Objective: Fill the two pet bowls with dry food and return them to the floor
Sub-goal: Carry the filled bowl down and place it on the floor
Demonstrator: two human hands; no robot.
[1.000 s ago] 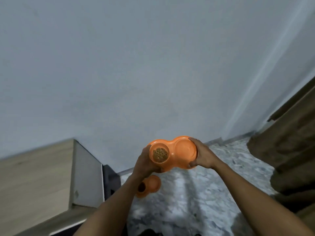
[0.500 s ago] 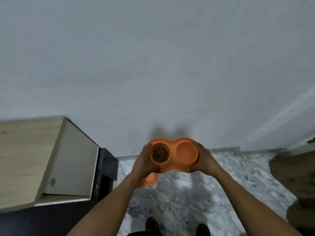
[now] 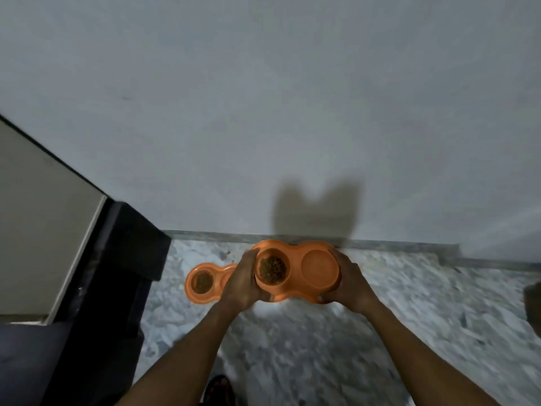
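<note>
I hold an orange double pet bowl (image 3: pixel 319 268) level in front of me, above the floor near the wall. My left hand (image 3: pixel 244 281) grips its left end and my right hand (image 3: pixel 348 284) grips its right end. Its left cup holds brown dry food (image 3: pixel 273 269); its right cup looks bare. A second orange double bowl (image 3: pixel 202 284) lies on the marble floor to the lower left, partly hidden behind my left hand, with dry food in its left cup.
A black cabinet base (image 3: pixel 128 244) and a light panel (image 3: pixel 44 230) stand at the left. The grey wall (image 3: pixel 292 112) meets the speckled floor (image 3: pixel 322 347) at a skirting strip. A dark curtain edge (image 3: pixel 532 306) shows at the right. My foot (image 3: pixel 218 391) is at the bottom.
The view has tilted down and toward the wall. The held bowl has come lower and nearer the floor, and the second bowl on the floor shows more fully.
</note>
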